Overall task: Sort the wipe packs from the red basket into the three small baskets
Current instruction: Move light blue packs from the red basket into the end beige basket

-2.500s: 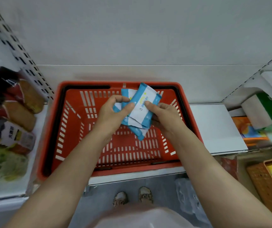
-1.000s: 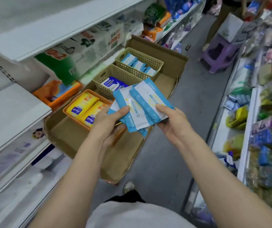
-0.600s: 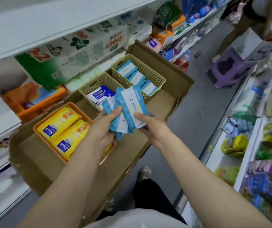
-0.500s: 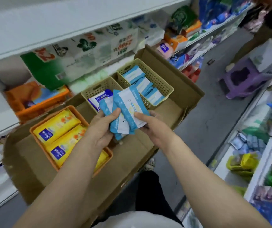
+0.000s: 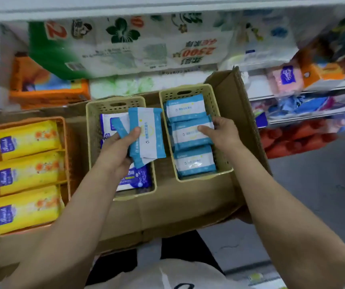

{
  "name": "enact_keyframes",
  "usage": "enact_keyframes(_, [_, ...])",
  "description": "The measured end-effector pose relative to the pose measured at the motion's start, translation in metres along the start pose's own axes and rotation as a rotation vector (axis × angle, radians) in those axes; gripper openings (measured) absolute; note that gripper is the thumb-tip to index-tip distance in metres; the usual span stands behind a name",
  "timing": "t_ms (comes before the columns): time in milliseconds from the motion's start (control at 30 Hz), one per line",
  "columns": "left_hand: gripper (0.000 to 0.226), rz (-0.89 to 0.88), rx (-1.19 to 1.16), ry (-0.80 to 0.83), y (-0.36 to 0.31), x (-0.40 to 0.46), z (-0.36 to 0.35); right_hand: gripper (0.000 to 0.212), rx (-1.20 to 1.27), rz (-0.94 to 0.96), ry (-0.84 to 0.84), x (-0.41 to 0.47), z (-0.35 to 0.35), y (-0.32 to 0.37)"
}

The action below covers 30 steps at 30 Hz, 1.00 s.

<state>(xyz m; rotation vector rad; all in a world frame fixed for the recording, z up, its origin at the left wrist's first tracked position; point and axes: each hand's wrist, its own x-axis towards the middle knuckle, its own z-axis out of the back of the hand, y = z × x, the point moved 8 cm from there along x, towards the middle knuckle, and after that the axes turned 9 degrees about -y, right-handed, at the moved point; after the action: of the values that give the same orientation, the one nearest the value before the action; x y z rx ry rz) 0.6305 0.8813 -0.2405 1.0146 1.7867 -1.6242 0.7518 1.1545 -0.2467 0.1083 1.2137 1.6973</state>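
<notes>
The left hand (image 5: 119, 151) is gripping light-blue packs (image 5: 146, 134), hiding the middle basket (image 5: 93, 142); the right hand (image 5: 222, 132) is pinching a pack (image 5: 188, 135) in the right basket (image 5: 219, 147).

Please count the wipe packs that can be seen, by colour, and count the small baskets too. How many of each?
Yellow packs in the orange basket: 3
Light blue packs in the right beige basket: 3
Light blue packs in the left hand: 2
Dark blue packs in the middle beige basket: 2 visible
Packs total: 10
Small baskets: 3
</notes>
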Motion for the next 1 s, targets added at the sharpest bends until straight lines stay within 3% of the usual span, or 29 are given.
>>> enact_keyframes(67, [0.047, -0.002, -0.023, -0.036, -0.002, 0.0, 0.002, 0.022, -0.194, 0.082, 0.084, 0.012, -0.013, 0.0])
enact_keyframes(167, [0.044, -0.009, -0.063, -0.065, -0.003, 0.0, 0.006, 0.022, -0.381, 0.214, 0.097, 0.021, -0.031, 0.007])
enact_keyframes(433, [0.028, 0.012, -0.041, -0.001, 0.005, 0.001, -0.001, 0.034, -0.494, 0.216, -0.143, 0.017, -0.026, 0.0])
enact_keyframes(633, [0.034, 0.048, 0.047, 0.1, 0.007, 0.007, -0.014, 0.038, -0.767, 0.164, -0.261, 0.004, -0.029, 0.0])
enact_keyframes(700, [0.039, 0.047, 0.073, 0.132, 0.007, 0.01, -0.02, 0.045, -0.845, 0.251, -0.334, -0.004, -0.029, 0.014])
enact_keyframes(767, [0.045, 0.048, 0.08, 0.157, 0.009, 0.011, -0.025, 0.047, -0.739, 0.383, -0.42, -0.019, -0.027, 0.037])
enact_keyframes(800, [0.049, 0.045, 0.084, 0.167, 0.011, 0.011, -0.028, 0.044, -0.586, 0.363, -0.405, -0.023, -0.026, 0.044])
enact_keyframes(833, [0.052, 0.041, 0.089, 0.176, 0.013, 0.01, -0.031, 0.043, -0.388, 0.249, -0.325, -0.025, -0.027, 0.046])
enact_keyframes(933, [0.054, 0.024, 0.109, 0.2, 0.017, 0.005, -0.044, 0.042, 0.161, -0.225, 0.132, -0.043, -0.06, 0.032])
enact_keyframes(1000, [0.046, 0.011, 0.115, 0.194, 0.019, 0.002, -0.049, 0.036, 0.275, -0.283, 0.258, -0.048, -0.069, 0.026])
